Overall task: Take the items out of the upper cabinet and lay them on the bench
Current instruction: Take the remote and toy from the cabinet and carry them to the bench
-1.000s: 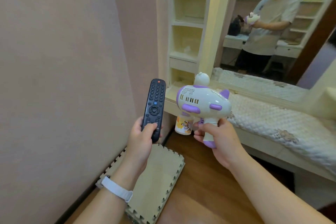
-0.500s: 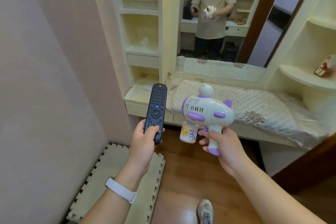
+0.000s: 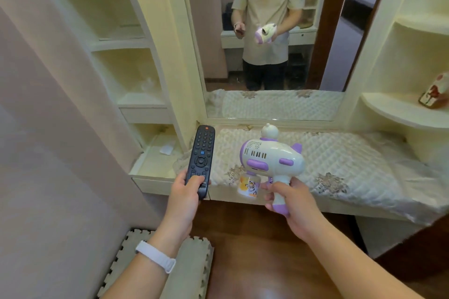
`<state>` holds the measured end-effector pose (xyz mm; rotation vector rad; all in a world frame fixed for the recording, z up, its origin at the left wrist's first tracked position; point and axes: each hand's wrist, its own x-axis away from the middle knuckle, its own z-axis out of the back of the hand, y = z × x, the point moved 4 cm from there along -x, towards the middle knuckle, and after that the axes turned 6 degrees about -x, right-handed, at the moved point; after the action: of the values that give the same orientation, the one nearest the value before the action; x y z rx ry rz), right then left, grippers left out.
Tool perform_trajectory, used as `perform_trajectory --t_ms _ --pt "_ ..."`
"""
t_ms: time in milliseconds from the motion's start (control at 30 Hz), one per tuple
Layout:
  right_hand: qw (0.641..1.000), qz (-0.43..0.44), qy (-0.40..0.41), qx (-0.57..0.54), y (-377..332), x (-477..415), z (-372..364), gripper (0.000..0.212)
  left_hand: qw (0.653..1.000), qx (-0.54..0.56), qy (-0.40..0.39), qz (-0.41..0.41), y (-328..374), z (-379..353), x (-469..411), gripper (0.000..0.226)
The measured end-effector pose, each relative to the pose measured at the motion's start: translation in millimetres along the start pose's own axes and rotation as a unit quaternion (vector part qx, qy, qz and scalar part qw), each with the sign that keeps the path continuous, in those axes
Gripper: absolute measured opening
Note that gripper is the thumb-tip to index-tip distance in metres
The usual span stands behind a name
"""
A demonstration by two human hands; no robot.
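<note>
The left hand [image 3: 184,194] is gripping a black remote [image 3: 201,160] by its bottom end, with the thumb lying on the buttons. The right hand [image 3: 291,198] is curling round the handle of a white and purple toy gun [image 3: 272,160]. Both things are hanging in the air just in front of the surface [image 3: 315,204], which is wearing a bumpy white cloth [image 3: 340,160]. A little bottle [image 3: 249,184] with a cartoon picture is sticking out under the toy gun; its words are too small to read. A red and white thing [image 3: 435,92] is sitting on the round shelf [image 3: 393,110] at the right.

remote [image 3: 200,160]: black, one red button, one blue
toy gun [image 3: 272,160]: white with purple trim
table cover [image 3: 340,160]: cream, quilted, brown flower motifs
wristband [image 3: 155,256]: white
</note>
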<state>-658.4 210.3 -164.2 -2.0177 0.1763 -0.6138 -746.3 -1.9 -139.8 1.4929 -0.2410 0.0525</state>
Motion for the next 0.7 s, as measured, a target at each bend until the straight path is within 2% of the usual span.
perform_trajectory --t_ms 167,367,700 --pt "1.000 -0.007 -0.013 -0.003 -23 -58 18 0.025 1.000 -0.016 0.014 0.015 -4 -36 -40 0.019" --pt "0.999 -0.039 -0.010 -0.024 -28 -120 12 0.025 0.998 -0.020 0.042 0.043 -13 -44 -91 0.018" --pt "0.997 -0.072 0.032 -0.009 -15 -252 -11 0.018 0.997 -0.042 0.032 0.062 -47 -58 -247 0.021"
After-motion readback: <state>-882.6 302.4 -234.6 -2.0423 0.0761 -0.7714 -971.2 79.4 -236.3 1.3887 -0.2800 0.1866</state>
